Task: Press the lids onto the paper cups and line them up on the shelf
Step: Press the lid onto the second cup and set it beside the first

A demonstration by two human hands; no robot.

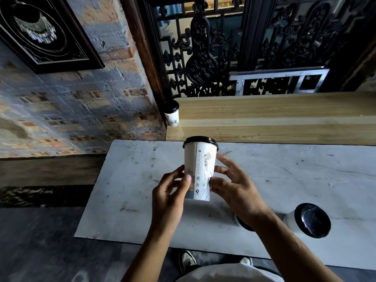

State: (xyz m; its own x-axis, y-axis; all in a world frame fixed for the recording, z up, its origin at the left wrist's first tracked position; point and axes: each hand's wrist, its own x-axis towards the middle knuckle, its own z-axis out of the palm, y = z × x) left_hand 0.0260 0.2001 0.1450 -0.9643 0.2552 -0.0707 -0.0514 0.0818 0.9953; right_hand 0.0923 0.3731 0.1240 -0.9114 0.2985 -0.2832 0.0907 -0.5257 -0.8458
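A white paper cup (200, 165) with a black lid and line drawings is held upright above the grey table (126, 180). My left hand (169, 192) grips its lower left side and my right hand (234, 184) holds its lower right side with fingers spread. On the wooden shelf (264, 119), a lidded cup (172, 115) stands at the far left end against the wall. Another lidded cup (309, 220) stands on the table at the right. A further cup (243, 222) is mostly hidden under my right wrist.
A brick wall with a framed dark picture (46, 33) lies to the left. Ornate black latticework (223, 47) and a metal frame (280, 80) rise behind the shelf. My shoes (187, 261) show on the dark floor below the table's near edge.
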